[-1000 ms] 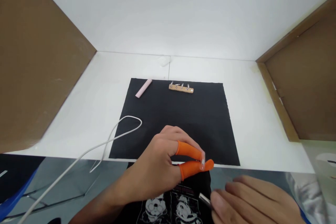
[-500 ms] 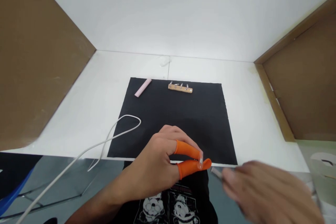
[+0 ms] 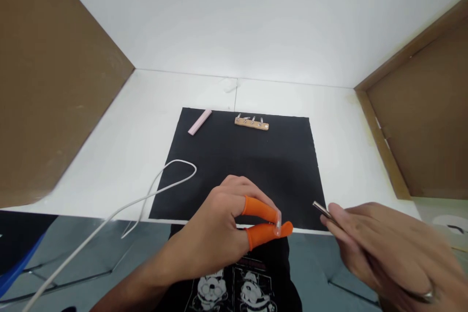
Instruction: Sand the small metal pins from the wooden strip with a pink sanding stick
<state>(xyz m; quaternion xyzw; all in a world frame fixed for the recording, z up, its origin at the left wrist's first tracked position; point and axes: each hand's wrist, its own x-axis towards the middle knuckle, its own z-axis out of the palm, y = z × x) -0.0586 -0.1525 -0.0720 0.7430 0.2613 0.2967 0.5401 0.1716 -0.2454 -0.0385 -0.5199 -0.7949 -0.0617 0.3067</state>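
My left hand [image 3: 223, 229] hovers over the near edge of a black mat [image 3: 256, 161]. Its thumb and forefinger wear orange finger cots and pinch a tiny clear-silvery part [image 3: 278, 222]. My right hand [image 3: 387, 248] is at the lower right, fingers closed around a thin metal tool [image 3: 321, 209] whose tip points up-left toward the left hand. A ring shows on one right finger. The tool's tip stands a short way to the right of the pinched part, not touching it.
At the mat's far edge lie a small wooden strip with several metal pins [image 3: 252, 123] and a pink bar [image 3: 199, 122]. A white cable [image 3: 161, 190] loops over the mat's left corner. Brown cardboard walls [image 3: 47, 83] flank the white table [image 3: 347, 156].
My right hand has risen from the lower edge of the view to the mat's near right corner, bringing the metal tool with it. The left hand has stayed nearly still.
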